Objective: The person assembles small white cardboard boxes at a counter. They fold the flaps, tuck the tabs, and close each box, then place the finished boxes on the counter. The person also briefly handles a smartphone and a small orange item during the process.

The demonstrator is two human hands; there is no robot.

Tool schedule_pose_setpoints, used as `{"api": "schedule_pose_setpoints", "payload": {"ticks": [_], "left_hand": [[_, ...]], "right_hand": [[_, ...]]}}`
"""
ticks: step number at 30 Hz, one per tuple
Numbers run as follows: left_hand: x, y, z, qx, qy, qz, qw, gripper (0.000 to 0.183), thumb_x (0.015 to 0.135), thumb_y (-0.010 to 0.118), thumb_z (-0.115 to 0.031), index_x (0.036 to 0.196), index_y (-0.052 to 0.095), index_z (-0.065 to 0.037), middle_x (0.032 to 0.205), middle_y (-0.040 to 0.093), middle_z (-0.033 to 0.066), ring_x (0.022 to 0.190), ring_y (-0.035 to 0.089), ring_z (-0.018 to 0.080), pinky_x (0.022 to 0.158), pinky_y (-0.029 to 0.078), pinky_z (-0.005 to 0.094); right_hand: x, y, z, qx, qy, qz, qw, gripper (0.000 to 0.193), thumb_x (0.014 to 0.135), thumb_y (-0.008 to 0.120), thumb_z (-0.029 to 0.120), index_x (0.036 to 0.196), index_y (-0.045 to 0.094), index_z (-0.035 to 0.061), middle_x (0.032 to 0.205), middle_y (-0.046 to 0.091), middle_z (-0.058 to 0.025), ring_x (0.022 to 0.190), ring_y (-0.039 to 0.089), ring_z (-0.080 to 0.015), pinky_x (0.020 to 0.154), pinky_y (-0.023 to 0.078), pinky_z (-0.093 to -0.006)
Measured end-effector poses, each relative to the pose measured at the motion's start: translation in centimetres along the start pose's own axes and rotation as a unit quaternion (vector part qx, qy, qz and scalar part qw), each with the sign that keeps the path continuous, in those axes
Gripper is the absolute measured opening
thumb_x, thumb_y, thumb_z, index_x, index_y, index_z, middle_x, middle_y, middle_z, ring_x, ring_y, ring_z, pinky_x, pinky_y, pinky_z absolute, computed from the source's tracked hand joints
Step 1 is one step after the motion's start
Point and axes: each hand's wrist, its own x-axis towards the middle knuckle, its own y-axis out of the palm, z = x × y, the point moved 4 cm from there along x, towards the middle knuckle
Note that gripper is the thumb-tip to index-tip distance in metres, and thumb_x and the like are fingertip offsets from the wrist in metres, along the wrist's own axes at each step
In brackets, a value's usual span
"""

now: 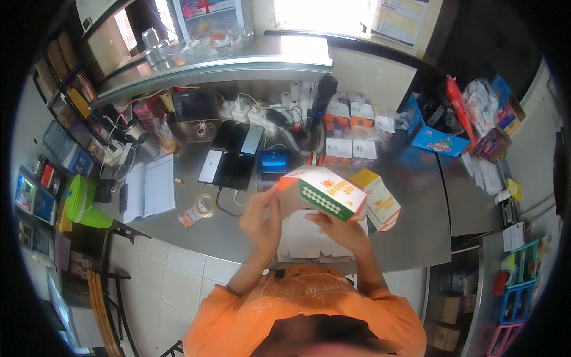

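Observation:
A white, orange and green food carton is held tilted above the near edge of the steel counter. My right hand grips its lower right side from below. At the carton's left end, my left hand has its fingers closed on the orange edge. Under the hands lies a stack of flat white cartons, partly hidden by my arms. Just right of the held carton, a second folded carton with yellow and orange parts rests on the counter.
Phones and a dark tablet lie beyond my left hand, beside a small blue-screened device. An open notebook and a tape roll are further left. Wrapped packs and a blue box stand at the back right.

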Motion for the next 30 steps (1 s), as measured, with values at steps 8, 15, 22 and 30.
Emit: {"api": "schedule_pose_setpoints", "payload": {"ticks": [8, 15, 22, 30], "left_hand": [[-0.4, 0.7, -1.8, -0.024, 0.221, 0.081, 0.972, 0.022, 0.08, 0.07, 0.006, 0.1, 0.073, -0.002, 0.094, 0.072, 0.0107, 0.084, 0.071, 0.0225, 0.073, 0.057, 0.0291], [-0.8, 0.4, 0.7, -0.216, -0.148, 0.105, 0.959, 0.01, 0.088, 0.068, -0.001, 0.098, 0.069, 0.0, 0.098, 0.067, 0.0096, 0.091, 0.066, 0.0146, 0.074, 0.055, 0.0263], [-1.0, 1.6, -0.9, -0.314, -0.111, 0.185, 0.925, 0.013, 0.09, 0.065, -0.002, 0.103, 0.063, -0.001, 0.12, 0.055, 0.011, 0.106, 0.06, 0.0162, 0.081, 0.056, 0.027], [-1.4, 1.8, -0.2, -0.38, -0.161, 0.2, 0.889, 0.011, 0.092, 0.064, -0.004, 0.102, 0.064, 0.0, 0.118, 0.057, 0.0115, 0.103, 0.061, 0.0154, 0.081, 0.055, 0.0274]], "right_hand": [[0.2, -0.7, 2.7, 0.373, -0.024, -0.181, 0.91, 0.045, 0.089, 0.072, 0.016, 0.125, 0.053, -0.0038, 0.119, 0.061, -0.0097, 0.11, 0.059, -0.0158, 0.093, 0.048, -0.0305], [-1.2, 0.0, 3.1, 0.099, -0.195, -0.323, 0.921, 0.024, 0.089, 0.069, 0.004, 0.111, 0.062, -0.0043, 0.107, 0.067, -0.0069, 0.093, 0.063, -0.012, 0.081, 0.05, -0.0252], [-0.4, -0.2, 2.7, 0.071, -0.2, -0.266, 0.94, 0.024, 0.089, 0.069, 0.004, 0.111, 0.062, -0.004, 0.108, 0.066, -0.0074, 0.094, 0.063, -0.0127, 0.081, 0.05, -0.0255], [-0.2, -0.4, 2.5, 0.108, -0.167, -0.21, 0.957, 0.024, 0.09, 0.068, 0.004, 0.111, 0.062, -0.0038, 0.11, 0.066, -0.008, 0.095, 0.063, -0.0136, 0.082, 0.05, -0.0258]]}}
